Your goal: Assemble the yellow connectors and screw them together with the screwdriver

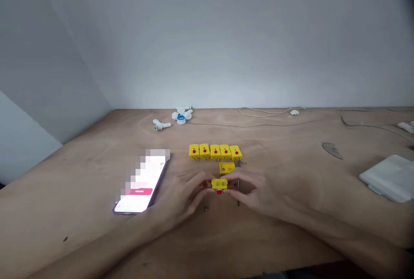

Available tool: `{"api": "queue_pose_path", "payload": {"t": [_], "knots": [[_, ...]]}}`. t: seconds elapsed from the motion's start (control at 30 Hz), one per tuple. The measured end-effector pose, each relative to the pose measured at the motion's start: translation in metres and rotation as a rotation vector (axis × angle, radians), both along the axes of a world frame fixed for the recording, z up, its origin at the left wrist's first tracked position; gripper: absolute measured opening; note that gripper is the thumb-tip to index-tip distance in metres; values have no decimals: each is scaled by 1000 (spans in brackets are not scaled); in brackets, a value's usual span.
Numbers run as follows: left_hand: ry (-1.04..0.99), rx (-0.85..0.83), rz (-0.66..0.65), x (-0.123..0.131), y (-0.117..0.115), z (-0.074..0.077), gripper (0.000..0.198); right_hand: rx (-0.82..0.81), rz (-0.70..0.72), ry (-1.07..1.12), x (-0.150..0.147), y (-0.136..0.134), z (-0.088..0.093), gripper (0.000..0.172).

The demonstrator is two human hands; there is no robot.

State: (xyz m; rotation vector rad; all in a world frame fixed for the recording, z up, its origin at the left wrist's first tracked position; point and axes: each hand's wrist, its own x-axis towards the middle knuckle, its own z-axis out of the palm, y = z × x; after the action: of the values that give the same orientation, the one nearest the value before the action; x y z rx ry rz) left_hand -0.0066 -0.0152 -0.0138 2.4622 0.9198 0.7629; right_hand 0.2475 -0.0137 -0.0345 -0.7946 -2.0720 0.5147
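The left hand and the right hand were each closed in a pinch of thumb and fingers, clamped from opposite sides on one small yellow plug. It sat between the fingertips, its red piece at the lower edge, on the side nearer the wearer. It looked like hard moulded plastic: probably light and stiff, a little slick, and easily twisted out of a loose pinch. The side walls seemed the best hold, leaving the red piece and the faintly visible pins unpressed; its small parts might shift if squeezed unevenly.

Just beyond the fingertips lay an open yellow casing, hollow side up, which would likely be lighter and best lifted by its rim. A thin dark rod showed partly behind the right hand's fingers; what it was could not be told. Farther out, straight ahead of both hands, stood a row of five yellow plugs, prongs towards the hands. A lit phone lay left of the left hand, and a pale case well to the right of the right hand.
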Motion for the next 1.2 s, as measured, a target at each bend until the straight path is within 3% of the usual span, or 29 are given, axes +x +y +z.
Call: {"api": "queue_pose_path", "payload": {"t": [0.17,0.3,0.47,0.7,0.77,0.93,1.03,1.2], "knots": [[-136,-214,150,10,-1,6,10,-305,21,136,-6,7,-6,23],[-213,-308,157,14,0,8,12,-362,-18,174,-8,9,-8,26],[-189,-335,243,12,3,6,23,-220,-77,67,-3,10,-7,11],[-29,-129,309,4,10,8,19,3,-21,-68,0,9,2,9],[-17,-50,256,0,14,5,19,58,58,-123,-1,6,4,10],[19,63,39,-5,21,-2,53,196,223,-282,-8,-3,3,19],[34,53,1,-4,21,-5,53,301,241,-372,-13,-8,0,27],[35,60,13,0,18,-3,48,311,242,-465,-16,-8,-1,29]]}}
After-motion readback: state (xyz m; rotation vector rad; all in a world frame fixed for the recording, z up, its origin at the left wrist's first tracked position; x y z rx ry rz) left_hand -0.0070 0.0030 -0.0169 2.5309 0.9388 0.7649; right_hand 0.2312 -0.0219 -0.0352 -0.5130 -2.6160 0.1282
